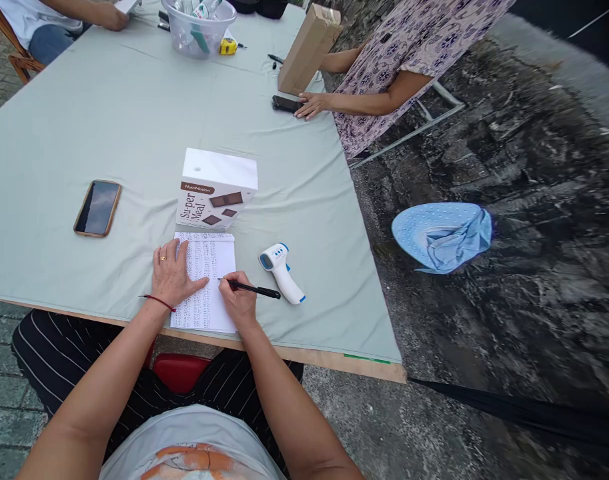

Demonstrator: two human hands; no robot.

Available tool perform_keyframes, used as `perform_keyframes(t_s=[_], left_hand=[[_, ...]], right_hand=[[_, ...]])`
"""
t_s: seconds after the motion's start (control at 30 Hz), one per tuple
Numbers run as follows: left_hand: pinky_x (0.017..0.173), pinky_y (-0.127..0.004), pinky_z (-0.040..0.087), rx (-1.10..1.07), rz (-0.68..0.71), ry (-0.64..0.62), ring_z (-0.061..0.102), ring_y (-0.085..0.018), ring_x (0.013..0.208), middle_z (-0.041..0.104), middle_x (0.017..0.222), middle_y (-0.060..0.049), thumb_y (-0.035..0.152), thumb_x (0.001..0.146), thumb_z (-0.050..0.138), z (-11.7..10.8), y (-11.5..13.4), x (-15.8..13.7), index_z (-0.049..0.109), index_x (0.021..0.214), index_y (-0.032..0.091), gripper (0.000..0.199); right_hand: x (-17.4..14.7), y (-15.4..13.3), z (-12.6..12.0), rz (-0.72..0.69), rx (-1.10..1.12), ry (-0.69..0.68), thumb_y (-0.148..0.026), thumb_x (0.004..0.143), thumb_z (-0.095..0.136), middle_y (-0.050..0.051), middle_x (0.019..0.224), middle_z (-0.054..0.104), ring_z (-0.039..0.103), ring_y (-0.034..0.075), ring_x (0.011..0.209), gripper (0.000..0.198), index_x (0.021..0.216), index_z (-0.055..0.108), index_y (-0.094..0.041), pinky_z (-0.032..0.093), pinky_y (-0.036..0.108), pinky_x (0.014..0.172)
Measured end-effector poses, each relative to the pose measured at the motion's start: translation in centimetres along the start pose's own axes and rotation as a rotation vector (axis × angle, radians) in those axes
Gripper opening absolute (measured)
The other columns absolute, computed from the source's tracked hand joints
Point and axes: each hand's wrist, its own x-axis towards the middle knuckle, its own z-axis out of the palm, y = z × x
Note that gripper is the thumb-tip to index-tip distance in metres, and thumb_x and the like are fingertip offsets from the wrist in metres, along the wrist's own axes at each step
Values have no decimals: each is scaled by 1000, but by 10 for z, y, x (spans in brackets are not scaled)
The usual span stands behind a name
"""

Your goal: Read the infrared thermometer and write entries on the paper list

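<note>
My right hand (pixel 240 303) grips a black pen (pixel 261 291), its tip on the page of a white notepad (pixel 227 257). Rows of small handwriting fill much of that sheet. Spread flat over the pad's left side is my left hand (pixel 177 275), fingers apart, with a ring and a red cord at the wrist. Just beyond the notepad stands a white box (pixel 219 172) with brown pictures and the words Super Meal. To the right of the pen lies a white and blue infrared thermometer (pixel 283 273).
A phone (pixel 98 209) lies at left on the cloth-covered table (pixel 134 127). At the back are a plastic basket (pixel 189 37), a yellow tape measure (pixel 228 47) and a cardboard box (pixel 307 57). Another person's hand (pixel 311 105) touches a dark phone (pixel 285 104). A blue hat (pixel 441 237) lies on rock.
</note>
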Motion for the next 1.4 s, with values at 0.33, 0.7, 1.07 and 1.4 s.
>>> perform_keyframes(t_s=[0.33, 0.7, 1.07, 1.4], left_hand=[[115, -54, 21, 28, 7, 4, 41, -39, 132, 45, 142, -22, 54, 63, 74, -2, 1, 0, 45, 136, 11, 89], [115, -55, 21, 7, 4, 4, 41, -39, 132, 45, 141, -22, 53, 62, 75, -2, 0, 0, 45, 134, 12, 89], [113, -56, 25, -34, -16, 1, 41, -39, 131, 46, 140, -21, 51, 63, 75, -3, -2, 1, 44, 133, 13, 85], [107, -51, 36, -554, -250, 31, 40, -36, 133, 41, 143, -25, 44, 61, 78, -7, -52, 97, 32, 141, 8, 98]], right_hand=[[0, 2, 1, 6, 2, -6, -30, 71, 51, -5, 58, 51, 46, 12, 56, 10, 66, 50, -22, 41, 28, 59], [-1, 3, -2, -39, 5, 79, -32, 77, 52, -4, 64, 55, 49, 13, 60, 11, 72, 52, -22, 43, 28, 61], [0, 20, 5, -83, -130, 180, -38, 92, 39, 9, 98, 62, 59, 21, 94, 37, 121, 50, -18, 48, 39, 89], [7, 22, 9, -202, -501, 107, -22, 90, 35, 12, 93, 57, 53, 26, 91, 47, 134, 48, -16, 44, 43, 83]])
